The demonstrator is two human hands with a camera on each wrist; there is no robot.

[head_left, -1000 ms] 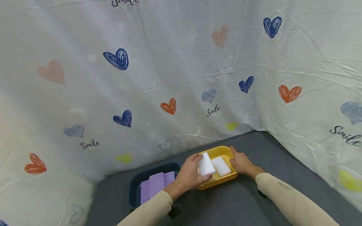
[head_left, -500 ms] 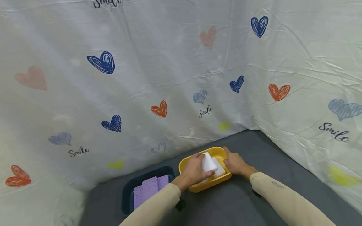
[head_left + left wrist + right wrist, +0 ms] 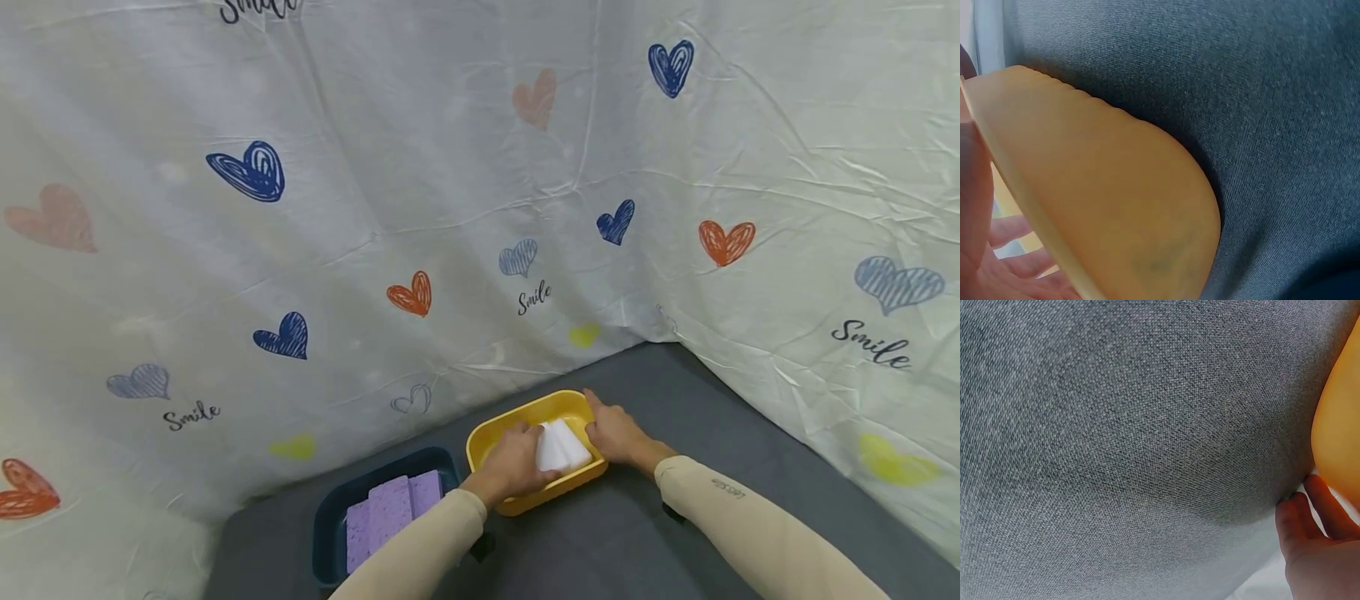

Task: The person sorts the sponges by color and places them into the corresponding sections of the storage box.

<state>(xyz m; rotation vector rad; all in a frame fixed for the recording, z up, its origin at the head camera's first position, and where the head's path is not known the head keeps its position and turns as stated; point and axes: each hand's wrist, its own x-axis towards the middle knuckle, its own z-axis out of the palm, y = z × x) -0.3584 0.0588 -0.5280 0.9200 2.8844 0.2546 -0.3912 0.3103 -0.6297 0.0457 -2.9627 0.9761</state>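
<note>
A yellow plastic tub [image 3: 553, 490] stands on the grey table. My left hand [image 3: 513, 462] reaches into it and holds a white sponge [image 3: 550, 452] between thumb and fingers. Right beside that lies a second white sponge [image 3: 573, 442], inside the tub's right half. At the tub's right end, my right hand [image 3: 618, 433] grips the wall, with the thumb over the rim. The right wrist view has its fingers [image 3: 1294, 522] against the outside of the tub near the tabletop. From the left wrist, the tub's wall [image 3: 1116, 181] hides most of the left hand's grip.
Left of the yellow tub stands a dark blue tub [image 3: 324, 533] with several purple sponges [image 3: 390, 510], partly behind the left sleeve. The grey tabletop [image 3: 585, 550] ends at a white curtain [image 3: 465, 167] printed with hearts, at the back and right.
My left hand has lowered the white sponge into the yellow tub, against the other one. The right hand keeps its place on the tub. The head view has swung slightly right.
</note>
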